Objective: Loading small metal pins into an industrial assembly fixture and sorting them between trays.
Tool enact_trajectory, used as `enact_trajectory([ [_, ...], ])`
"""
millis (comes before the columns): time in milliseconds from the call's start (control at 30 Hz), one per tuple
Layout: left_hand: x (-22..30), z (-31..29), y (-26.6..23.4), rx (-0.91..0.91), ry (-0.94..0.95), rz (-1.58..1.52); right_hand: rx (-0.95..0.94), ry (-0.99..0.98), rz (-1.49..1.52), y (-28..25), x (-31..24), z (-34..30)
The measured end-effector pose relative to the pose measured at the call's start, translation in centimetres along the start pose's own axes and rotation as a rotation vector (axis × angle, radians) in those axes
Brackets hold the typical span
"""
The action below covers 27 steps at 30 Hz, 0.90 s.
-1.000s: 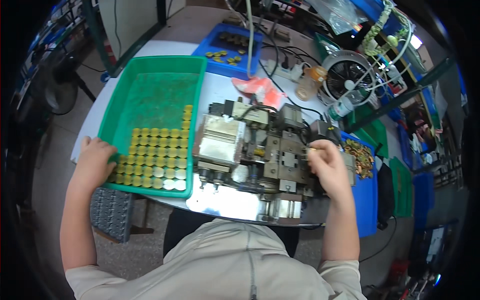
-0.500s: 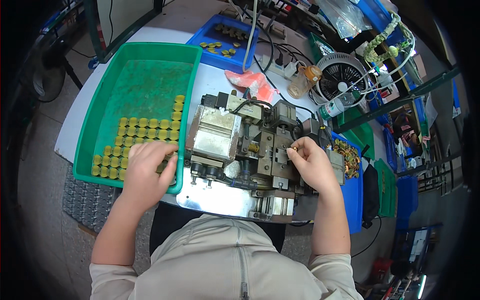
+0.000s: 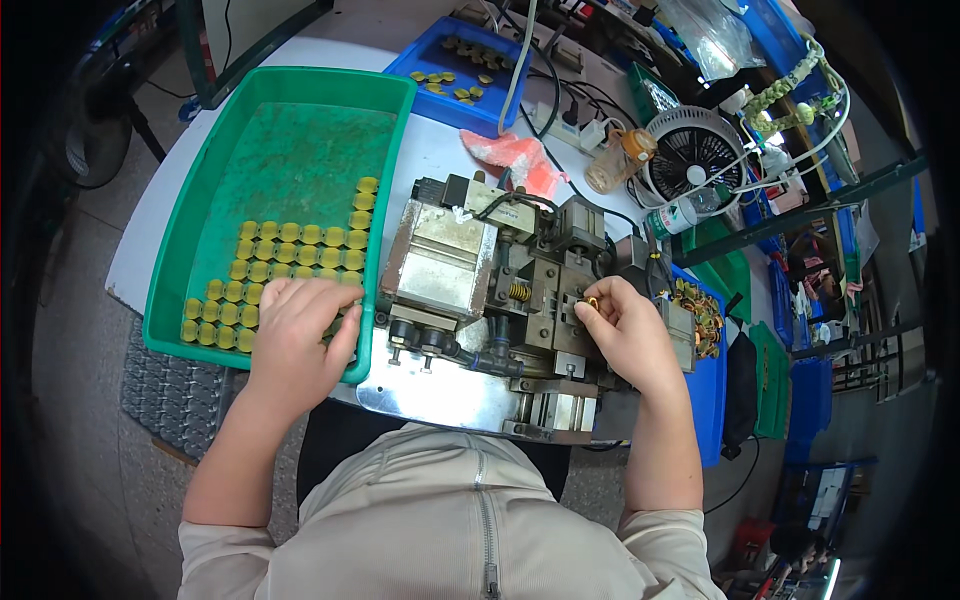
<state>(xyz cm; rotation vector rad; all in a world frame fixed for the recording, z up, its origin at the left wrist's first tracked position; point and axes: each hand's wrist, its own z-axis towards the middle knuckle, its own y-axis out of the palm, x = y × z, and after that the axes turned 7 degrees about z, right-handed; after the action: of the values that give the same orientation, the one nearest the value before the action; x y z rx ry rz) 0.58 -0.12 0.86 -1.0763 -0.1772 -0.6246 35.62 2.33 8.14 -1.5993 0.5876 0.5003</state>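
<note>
My left hand [image 3: 305, 335] is at the near right corner of a green tray [image 3: 160, 270], over rows of small yellow round-sided pieces [image 3: 287, 233]. Its thumb and index fingertips come close together by the tray's rim; what they hold, if anything, is hidden. On the right, my right hand [image 3: 630, 335] pinches a small copper-coloured part [image 3: 592, 300] between thumb and index finger. That part is at the metal fixture block of a bench machine [image 3: 545, 300], and the fingers partly cover the spot.
A blue bin [image 3: 708, 390] with a heap of copper-coloured parts [image 3: 700, 315] stands right of the machine. Behind are a blue tray [image 3: 415, 55] with loose yellow pieces, a pink cloth [image 3: 515, 160], a jar with an orange lid [image 3: 610, 170], a fan [image 3: 690, 160] and cables.
The view has shifted slightly, so tray and machine sit a little differently in the picture. My left fingertips still meet near the tray rim, and my right hand stays at the fixture.
</note>
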Motion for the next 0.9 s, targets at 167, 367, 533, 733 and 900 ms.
enact_trajectory([
  [167,-0.02,0.01,0.06,0.0,0.003,0.004,0.008,0.0,-0.085,0.22,-0.57,0.21],
  [367,-0.06,-0.07,0.25,0.011,0.009,0.009,0.004,0.002,-0.092,0.25,-0.88,0.39],
  [533,-0.09,-0.04,0.38,0.024,0.019,0.005,-0.012,-0.004,-0.1,0.17,-0.75,0.48],
  [733,-0.02,-0.08,0.18,-0.007,0.007,0.003,-0.017,-0.107,-0.196,0.11,-0.53,0.43],
  [900,0.12,-0.03,0.04,-0.025,0.0,0.004,-0.051,-0.144,-0.219,-0.32,-0.24,0.5],
])
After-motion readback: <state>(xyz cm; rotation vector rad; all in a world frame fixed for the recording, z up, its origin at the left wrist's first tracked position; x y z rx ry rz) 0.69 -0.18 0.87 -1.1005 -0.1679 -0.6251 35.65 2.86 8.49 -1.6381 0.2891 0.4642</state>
